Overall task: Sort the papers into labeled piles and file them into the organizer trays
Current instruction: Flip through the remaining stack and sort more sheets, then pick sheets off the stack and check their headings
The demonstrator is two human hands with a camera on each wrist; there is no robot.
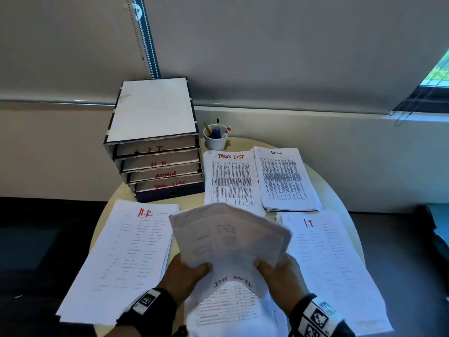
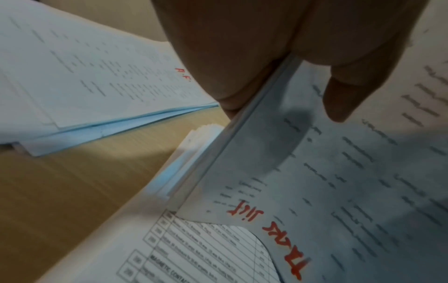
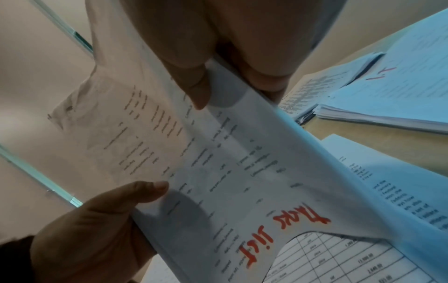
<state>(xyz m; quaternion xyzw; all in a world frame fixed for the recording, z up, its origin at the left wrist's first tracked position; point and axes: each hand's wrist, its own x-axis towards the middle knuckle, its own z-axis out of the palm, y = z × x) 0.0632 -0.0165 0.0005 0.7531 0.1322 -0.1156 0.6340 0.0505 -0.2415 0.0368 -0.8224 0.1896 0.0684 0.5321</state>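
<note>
Both hands, left hand [image 1: 188,273] and right hand [image 1: 279,276], grip an unsorted sheaf [image 1: 228,237] at six o'clock; four labeled piles lie sorted, while the organizer trays [image 1: 158,166] at eleven o'clock look unfilled.

A white cup [image 1: 215,139] of pens stands on the round counter [image 1: 323,190], before a grey blind [image 1: 267,45].

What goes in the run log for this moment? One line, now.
left hand: grips held sheets | right hand: grips same | top mark: Tasks List | organizer: not yet filed
</note>
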